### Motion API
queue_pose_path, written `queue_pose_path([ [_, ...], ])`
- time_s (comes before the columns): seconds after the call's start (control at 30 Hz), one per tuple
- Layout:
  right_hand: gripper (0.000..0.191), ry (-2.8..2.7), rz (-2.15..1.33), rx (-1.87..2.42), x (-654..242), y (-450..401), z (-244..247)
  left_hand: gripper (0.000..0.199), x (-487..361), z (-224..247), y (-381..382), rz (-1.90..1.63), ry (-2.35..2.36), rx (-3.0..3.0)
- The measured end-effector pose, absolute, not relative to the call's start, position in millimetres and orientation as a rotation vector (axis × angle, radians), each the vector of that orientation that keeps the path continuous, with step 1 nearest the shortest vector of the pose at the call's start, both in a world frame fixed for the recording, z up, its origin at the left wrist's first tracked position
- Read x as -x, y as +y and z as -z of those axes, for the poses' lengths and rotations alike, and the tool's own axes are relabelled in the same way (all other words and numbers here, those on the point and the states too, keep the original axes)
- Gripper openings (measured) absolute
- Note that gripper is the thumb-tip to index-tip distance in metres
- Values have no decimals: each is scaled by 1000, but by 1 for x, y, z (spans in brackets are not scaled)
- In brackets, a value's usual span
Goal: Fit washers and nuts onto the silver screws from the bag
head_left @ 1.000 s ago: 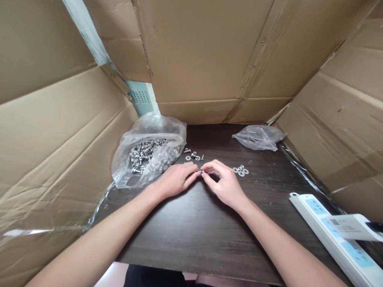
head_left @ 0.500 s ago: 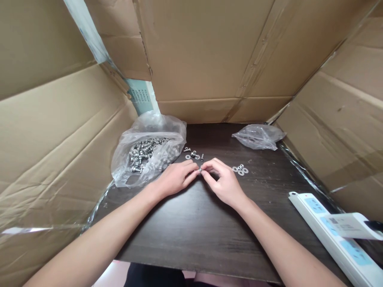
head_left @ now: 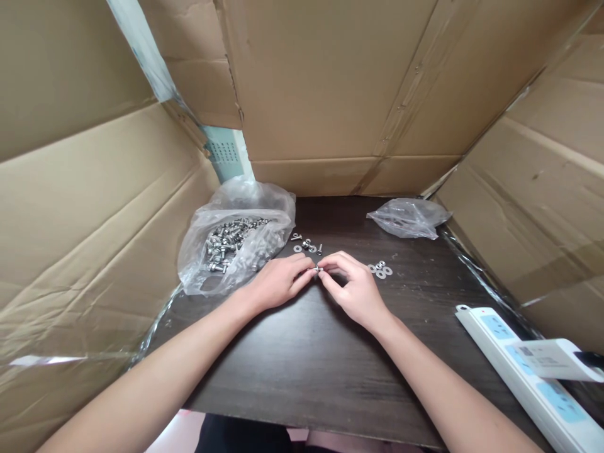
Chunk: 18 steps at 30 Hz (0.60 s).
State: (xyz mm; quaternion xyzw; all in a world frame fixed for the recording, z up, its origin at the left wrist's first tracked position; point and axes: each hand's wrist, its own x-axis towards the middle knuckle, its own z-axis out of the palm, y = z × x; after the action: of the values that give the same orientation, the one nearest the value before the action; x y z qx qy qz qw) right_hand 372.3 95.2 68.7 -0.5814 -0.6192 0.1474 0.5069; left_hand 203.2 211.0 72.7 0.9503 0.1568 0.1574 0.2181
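Between my two hands, above the dark table [head_left: 302, 365], is a small metal bolt [head_left: 318, 269] with what looks like a washer on it. My left hand [head_left: 280, 282] pinches one end between thumb and forefinger. From the other side, my right hand [head_left: 355, 284] has its thumb and fingertips closed around the bolt's other end. Just beyond the fingers lie a loose washer [head_left: 297, 249], a bolt [head_left: 319, 249] and a few more small fasteners [head_left: 306, 244]. Right of my right hand is a small group of washers [head_left: 381, 274] with nuts [head_left: 381, 265].
At the back left, an open clear plastic bag [head_left: 193, 251] holds many bolts [head_left: 231, 242]. A second, crumpled plastic bag [head_left: 409, 218] lies at the back right. A white power strip [head_left: 533, 377] runs along the right edge. Cardboard walls [head_left: 340, 82] enclose the table on three sides.
My right fingertips have shifted slightly to the right, and a little more of the bolt shows between the hands. The loose fasteners and bags stay where they were.
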Motion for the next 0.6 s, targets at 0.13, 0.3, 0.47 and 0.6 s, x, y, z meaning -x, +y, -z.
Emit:
queue_pose_path([
  [0.13, 5, -1477, -362, 1393, -371, 95, -69, 31, -203, -73, 211, -436, 431, -2619],
  [0.3, 3, -1438, -423, 1404, -372, 96, -69, 31, -202, -71, 212, -425, 423, -2631],
  [0.47, 9, -1392, -529, 1430, -374, 95, -68, 31, -202, -70, 213, -419, 414, -2644],
  [0.6, 6, -1412, -512, 1418, -373, 94, -71, 32, -202, -71, 213, -422, 411, -2638],
])
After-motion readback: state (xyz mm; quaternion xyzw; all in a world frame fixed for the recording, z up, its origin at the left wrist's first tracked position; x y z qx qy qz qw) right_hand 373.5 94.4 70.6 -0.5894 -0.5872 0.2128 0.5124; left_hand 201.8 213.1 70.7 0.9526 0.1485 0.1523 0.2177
